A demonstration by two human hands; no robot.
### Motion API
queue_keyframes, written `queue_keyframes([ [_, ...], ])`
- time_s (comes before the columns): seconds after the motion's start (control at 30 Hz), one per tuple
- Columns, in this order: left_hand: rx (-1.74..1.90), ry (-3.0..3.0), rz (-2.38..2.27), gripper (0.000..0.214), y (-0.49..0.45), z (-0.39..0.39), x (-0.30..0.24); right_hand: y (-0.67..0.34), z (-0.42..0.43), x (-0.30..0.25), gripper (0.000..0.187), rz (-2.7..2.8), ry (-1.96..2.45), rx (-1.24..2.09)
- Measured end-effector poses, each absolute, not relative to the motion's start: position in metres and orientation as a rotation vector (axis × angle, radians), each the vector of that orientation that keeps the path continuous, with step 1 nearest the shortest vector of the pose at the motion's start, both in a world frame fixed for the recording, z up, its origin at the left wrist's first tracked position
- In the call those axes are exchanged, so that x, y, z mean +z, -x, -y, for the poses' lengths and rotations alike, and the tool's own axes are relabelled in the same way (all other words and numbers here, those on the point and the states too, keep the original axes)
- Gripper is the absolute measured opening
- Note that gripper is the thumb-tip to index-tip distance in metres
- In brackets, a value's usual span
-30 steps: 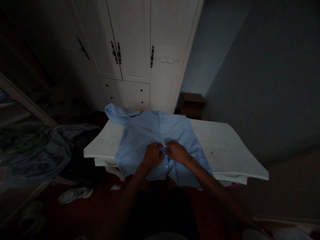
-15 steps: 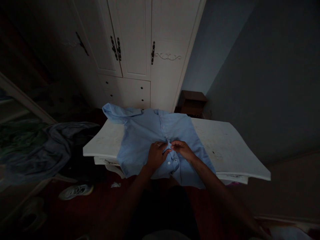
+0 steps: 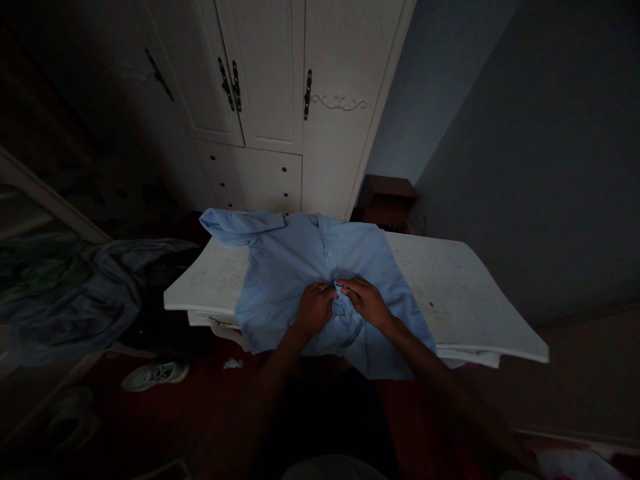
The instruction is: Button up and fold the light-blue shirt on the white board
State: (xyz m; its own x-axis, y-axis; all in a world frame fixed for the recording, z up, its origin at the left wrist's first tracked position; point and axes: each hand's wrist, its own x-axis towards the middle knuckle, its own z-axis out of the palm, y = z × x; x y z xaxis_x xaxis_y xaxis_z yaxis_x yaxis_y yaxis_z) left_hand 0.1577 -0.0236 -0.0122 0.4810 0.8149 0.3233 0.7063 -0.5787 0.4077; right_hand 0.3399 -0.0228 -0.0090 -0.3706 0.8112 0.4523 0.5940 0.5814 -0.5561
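Observation:
A light blue button-up shirt lies front-up on a white table, its collar toward the wardrobe and its hem hanging over the near edge. My left hand and my right hand meet at the shirt's button strip, just below its middle. The fingers of both hands are curled and pinch the fabric at the placket, which bunches up between them. One sleeve spreads out to the far left.
A white wardrobe with drawers stands behind the table. A small brown stand sits in the corner. Dark clothes are heaped at the left, and a white shoe lies on the red floor.
Both hands have stayed at the button strip, shifting slightly up it. The fabric between them is more bunched now. The camera has tilted a little.

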Motion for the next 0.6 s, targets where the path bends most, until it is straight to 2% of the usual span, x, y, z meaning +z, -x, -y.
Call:
queue_keyframes([
  [0.1,0.695,-2.492,-1.337,0.023,-0.158,0.023,-0.013,-0.34,0.024,-0.005,0.032,2.229,0.99,0.244],
  [0.27,0.729,-2.443,-1.354,0.024,-0.158,0.022,-0.013,-0.344,0.023,0.005,0.025,2.339,0.971,0.127],
  [0.6,0.814,-2.319,-1.32,0.027,-0.156,0.018,-0.018,-0.346,0.012,-0.008,0.023,2.151,0.92,0.433],
])
